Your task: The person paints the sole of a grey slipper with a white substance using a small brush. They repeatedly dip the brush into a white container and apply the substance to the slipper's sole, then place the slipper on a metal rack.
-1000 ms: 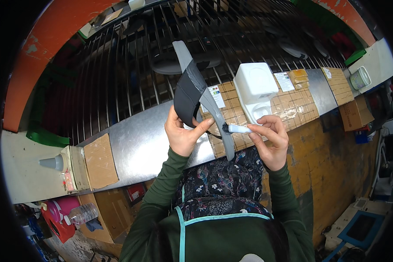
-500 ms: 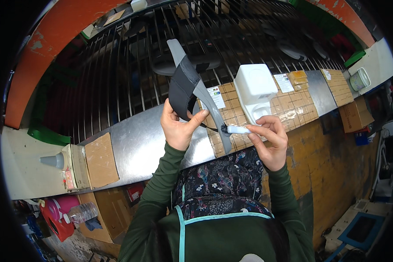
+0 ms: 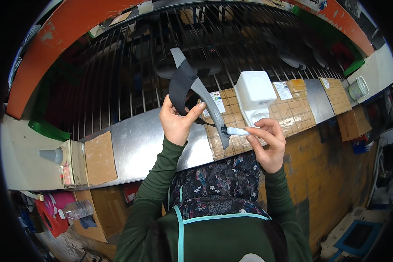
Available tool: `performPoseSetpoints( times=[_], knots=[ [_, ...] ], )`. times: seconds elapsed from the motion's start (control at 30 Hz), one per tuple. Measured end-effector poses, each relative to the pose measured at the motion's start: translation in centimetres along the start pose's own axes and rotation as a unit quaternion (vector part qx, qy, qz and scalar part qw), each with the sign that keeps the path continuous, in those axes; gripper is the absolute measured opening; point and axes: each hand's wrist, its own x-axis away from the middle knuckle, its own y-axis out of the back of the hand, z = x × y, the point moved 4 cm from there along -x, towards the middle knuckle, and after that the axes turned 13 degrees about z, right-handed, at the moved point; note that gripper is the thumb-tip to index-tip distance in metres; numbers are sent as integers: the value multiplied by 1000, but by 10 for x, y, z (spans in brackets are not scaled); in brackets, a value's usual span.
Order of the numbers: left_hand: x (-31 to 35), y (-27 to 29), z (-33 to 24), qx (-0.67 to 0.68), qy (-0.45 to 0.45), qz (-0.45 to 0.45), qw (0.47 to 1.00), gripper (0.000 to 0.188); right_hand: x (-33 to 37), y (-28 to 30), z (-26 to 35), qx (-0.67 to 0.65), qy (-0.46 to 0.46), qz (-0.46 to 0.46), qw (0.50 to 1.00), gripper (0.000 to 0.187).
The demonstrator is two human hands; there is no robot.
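Note:
A slide sandal with a grey sole (image 3: pixel 210 102) and a dark strap (image 3: pixel 181 84) is held on its edge above the bench. My left hand (image 3: pixel 178 122) grips it by the strap, thumb lying along the side of the sole. Between the thumb and fingers of my right hand (image 3: pixel 270 144) is a small brush with a pale handle (image 3: pixel 237 131). Its dark bristles touch the sole near the lower end. Just beyond my right hand stands a white plastic dispenser (image 3: pixel 256 90) with a round cup at its near end.
Metal rods (image 3: pixel 131 74) run behind the bench, with more sandals (image 3: pixel 290 60) lying on them. Taped cardboard (image 3: pixel 288 120) covers part of the metal bench top (image 3: pixel 139 139). An amber block (image 3: pixel 297 86) sits at right, a plastic bottle (image 3: pixel 78 209) at lower left.
The view has shifted slightly, so the rods and bench sit a little differently. Both hands keep their hold, and the brush stays at nearly the same spot on the sole.

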Motion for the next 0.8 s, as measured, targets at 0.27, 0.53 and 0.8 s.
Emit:
performPoseSetpoints(
  times=[0.27, 0.53, 0.8],
  knots=[
    [-6, 1, 3, 49, 8, -15, 999, 40, -6, 1, 4, -5, 13, -9, 1000, 27],
    [-12, 2, 6, 106, 47, -20, 993, 35, -14, 0, 7, -11, 34, -18, 999, 27],
    [-20, 4, 12, 129, 124, 4, 984, 30, -30, 4, 15, 19, 86, -30, 996, 27]
  ],
)
